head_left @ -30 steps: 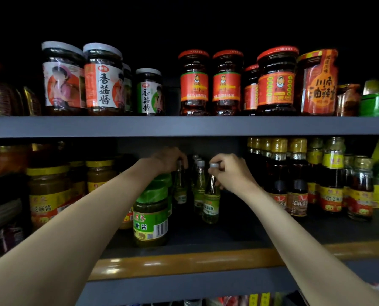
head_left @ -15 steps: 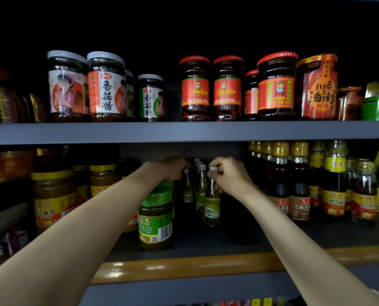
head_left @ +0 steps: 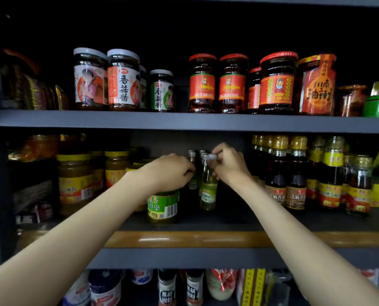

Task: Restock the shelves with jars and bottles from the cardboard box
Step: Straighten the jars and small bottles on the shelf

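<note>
Both my arms reach into the middle shelf (head_left: 184,238). My right hand (head_left: 229,165) pinches the white cap of the front small green bottle (head_left: 208,191), which stands upright. My left hand (head_left: 173,172) grips the neck of another small green bottle (head_left: 192,173) just behind and to the left. More small bottles stand in a row behind them, mostly hidden. A green-labelled jar (head_left: 162,206) sits under my left wrist. The cardboard box is out of view.
Yellow-lidded jars (head_left: 75,182) fill the shelf's left side, dark sauce bottles (head_left: 294,173) the right. The upper shelf (head_left: 184,121) carries red-lidded jars (head_left: 203,82) and white-lidded jars (head_left: 122,80). Spice bottles (head_left: 166,288) stand on the shelf below.
The view has tilted up slightly. My left hand has slid a little right and lower on its bottle's neck. My right hand stays on the front bottle's cap.
</note>
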Demonstrator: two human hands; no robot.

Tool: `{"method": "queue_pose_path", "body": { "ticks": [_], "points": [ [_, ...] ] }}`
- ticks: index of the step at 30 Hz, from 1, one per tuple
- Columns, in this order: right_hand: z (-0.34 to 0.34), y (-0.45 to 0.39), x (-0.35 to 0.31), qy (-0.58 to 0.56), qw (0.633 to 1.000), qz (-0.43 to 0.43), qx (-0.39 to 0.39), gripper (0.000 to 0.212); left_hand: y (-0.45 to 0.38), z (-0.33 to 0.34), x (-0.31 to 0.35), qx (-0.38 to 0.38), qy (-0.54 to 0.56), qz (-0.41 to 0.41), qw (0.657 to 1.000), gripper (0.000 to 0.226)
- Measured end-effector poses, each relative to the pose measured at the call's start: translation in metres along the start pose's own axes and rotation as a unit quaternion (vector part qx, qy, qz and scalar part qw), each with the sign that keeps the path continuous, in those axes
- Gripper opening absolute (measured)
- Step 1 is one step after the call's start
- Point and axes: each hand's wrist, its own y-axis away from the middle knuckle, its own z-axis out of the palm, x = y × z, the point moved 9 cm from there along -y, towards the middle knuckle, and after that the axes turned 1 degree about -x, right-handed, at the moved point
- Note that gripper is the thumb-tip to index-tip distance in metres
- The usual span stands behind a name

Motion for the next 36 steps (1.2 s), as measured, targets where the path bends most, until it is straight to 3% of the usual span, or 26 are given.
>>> {"method": "queue_pose_path", "body": {
  "ticks": [3,9,14,17,19,21,24,28,32,36],
  "points": [
    [0.009,-0.002,-0.012,-0.022,1.0,-0.012,-0.012,0.013,0.011,0.005,0.006,0.041,-0.059,0.013,0.997,0.031],
    [0.033,-0.011,-0.028,0.004,0.999,-0.018,-0.043,0.012,0.015,0.024,0.014,0.047,-0.191,0.028,0.98,0.033],
    [0.044,-0.018,-0.024,0.007,0.998,-0.016,-0.061,0.008,0.025,0.029,0.048,0.127,-0.236,0.116,0.956,0.015],
    [0.042,-0.016,-0.022,-0.007,0.998,-0.019,-0.068,0.014,0.027,0.041,0.06,0.095,-0.162,0.12,0.975,0.007],
    [0.027,-0.009,-0.02,-0.022,0.999,-0.025,-0.043,0.021,0.023,0.05,0.054,0.033,-0.095,0.054,0.993,0.028],
    [0.011,0.001,-0.013,0.02,0.999,-0.041,-0.023,0.027,0.016,0.063,0.041,-0.027,0.005,-0.007,1.0,0.029],
    [0.024,0.024,0.01,0.102,0.985,-0.03,-0.137,0.042,0.013,0.083,0.038,-0.143,0.109,-0.059,0.982,0.041],
    [0.062,0.055,0.027,0.194,0.92,-0.067,-0.335,0.072,0.005,0.102,0.037,-0.216,0.129,-0.087,0.964,0.05],
    [0.076,0.055,0.042,0.27,0.876,-0.055,-0.396,0.082,-0.002,0.113,0.031,-0.247,0.114,-0.102,0.957,0.049],
    [0.08,0.053,0.039,0.296,0.863,-0.057,-0.406,0.08,-0.006,0.117,0.033,-0.249,0.111,-0.108,0.956,0.05]
  ]
}}
